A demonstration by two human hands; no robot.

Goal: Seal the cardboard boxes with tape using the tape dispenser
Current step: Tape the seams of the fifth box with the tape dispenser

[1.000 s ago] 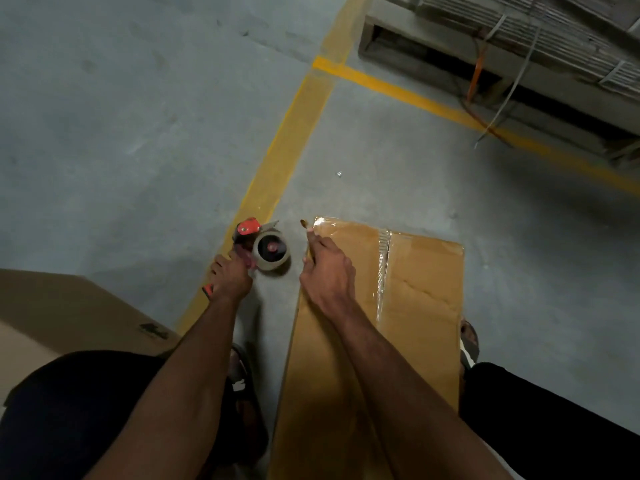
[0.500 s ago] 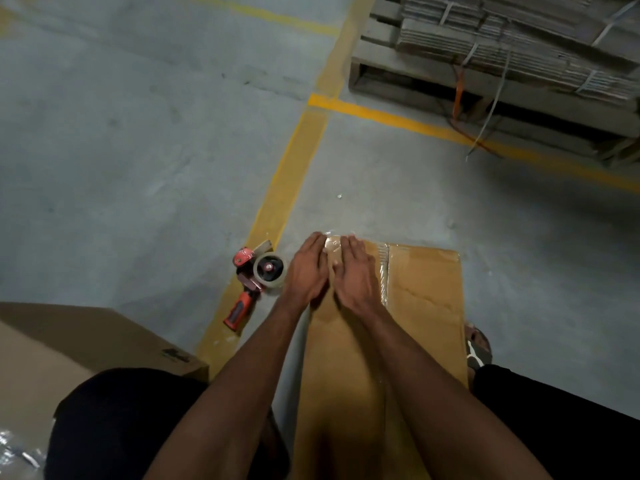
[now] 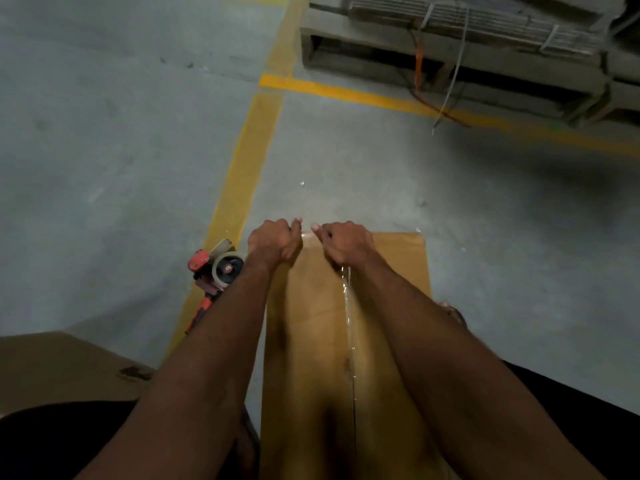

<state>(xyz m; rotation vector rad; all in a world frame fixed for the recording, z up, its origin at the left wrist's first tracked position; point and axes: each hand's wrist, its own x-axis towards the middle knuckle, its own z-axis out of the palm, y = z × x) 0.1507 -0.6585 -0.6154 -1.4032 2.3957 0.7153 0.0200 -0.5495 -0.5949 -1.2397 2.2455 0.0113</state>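
Observation:
A brown cardboard box (image 3: 393,271) lies flat on the floor in front of me, with a strip of clear tape (image 3: 347,313) shining along its centre seam. My left hand (image 3: 273,242) and my right hand (image 3: 344,242) sit side by side at the box's far edge. Their fingers curl down over that edge and the thumbs lie on top at the tape's end. The red tape dispenser (image 3: 220,268) with its roll lies on the floor just left of my left wrist, and neither hand holds it.
Another cardboard box (image 3: 62,368) stands at the lower left beside my knee. A pallet stacked with strapped flat cardboard (image 3: 485,46) is at the far right, loose straps hanging from it. Yellow floor lines (image 3: 249,161) cross the grey concrete.
My left hand let go of the tape dispenser, left it on the floor and joined my right hand on the box. Both hands then slid to the far edge and curled over it.

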